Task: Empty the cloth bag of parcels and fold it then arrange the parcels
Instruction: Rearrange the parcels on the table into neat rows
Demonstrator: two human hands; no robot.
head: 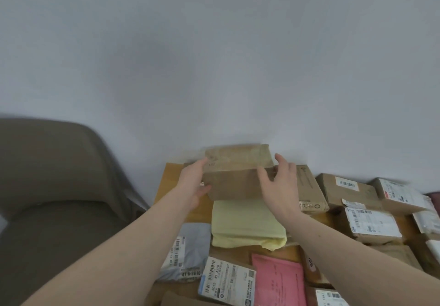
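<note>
Both hands held one brown box (234, 181) above the desk's (170, 181) far edge, left hand (194, 186) cupping its left end, right hand (278, 186) curled over its right end. It looked stiff and light, best gripped by the ends; the folded yellow bag (247, 224) lay just nearer.

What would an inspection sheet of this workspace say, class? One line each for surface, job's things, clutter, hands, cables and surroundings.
Surface: wooden table, mostly covered.
Job's things: folded yellow bag lies flat; brown box held above its far edge; brown parcels in rows at right; grey mailer and pink mailer nearer the camera.
Clutter: nothing seen.
Hands: left hand grips the box's left end; right hand grips its right end.
Cables: nothing seen.
Surroundings: plain wall behind; brown chair at left.
</note>
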